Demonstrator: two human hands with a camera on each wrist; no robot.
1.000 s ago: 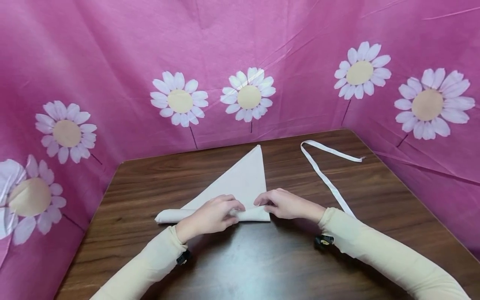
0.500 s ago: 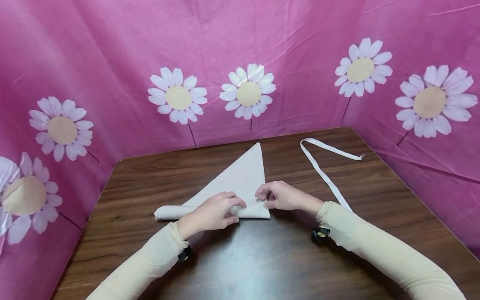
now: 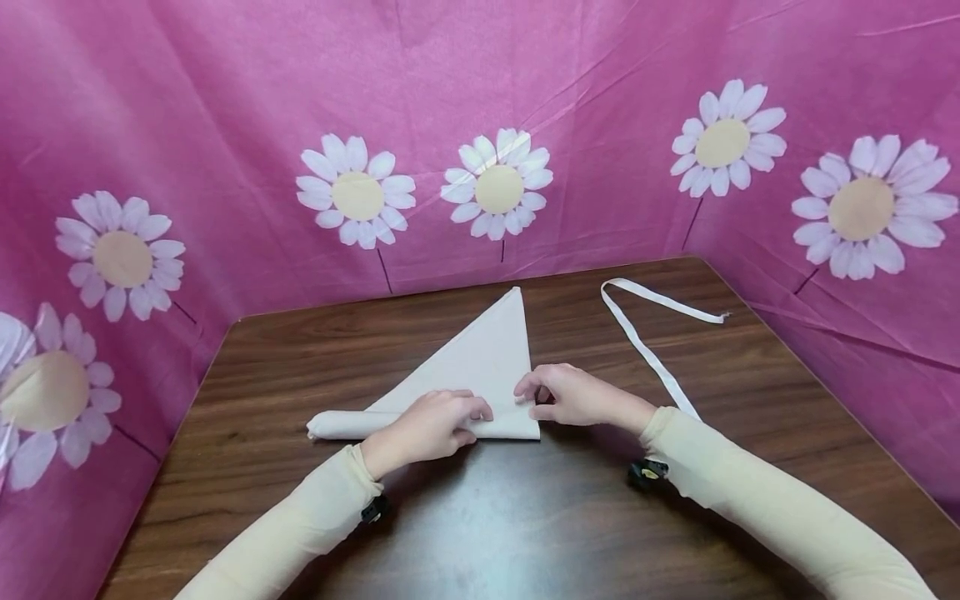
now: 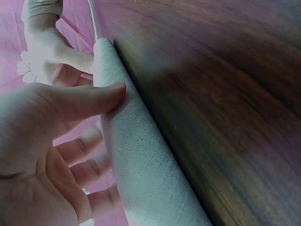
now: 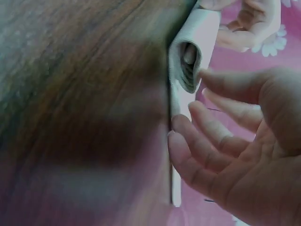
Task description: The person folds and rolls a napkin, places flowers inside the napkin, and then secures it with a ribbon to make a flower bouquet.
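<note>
An off-white folded cloth [image 3: 480,350] lies on the table, its flat part tapering to a point at the back. Its near edge is rolled into a tube [image 3: 348,424]. My left hand [image 3: 431,426] holds the tube, thumb on the near side and fingers beyond it in the left wrist view. At the right end, my right hand [image 3: 576,395] has loosely bent, spread fingers. In the right wrist view its thumb is at the tube's open end [image 5: 188,70], where coiled layers show around a small rounded thing I cannot identify. The fingertips are by the cloth's flat edge.
A white ribbon-like strap [image 3: 641,342] lies bent on the right of the dark wood table [image 3: 480,533], partly hidden by my right forearm. A pink curtain [image 3: 585,83] printed with daisies stands behind and at both sides.
My right hand has shifted slightly back from the tube's right end, and its fingers have loosened. The left hand stays almost in place on the roll. The strap has not moved.
</note>
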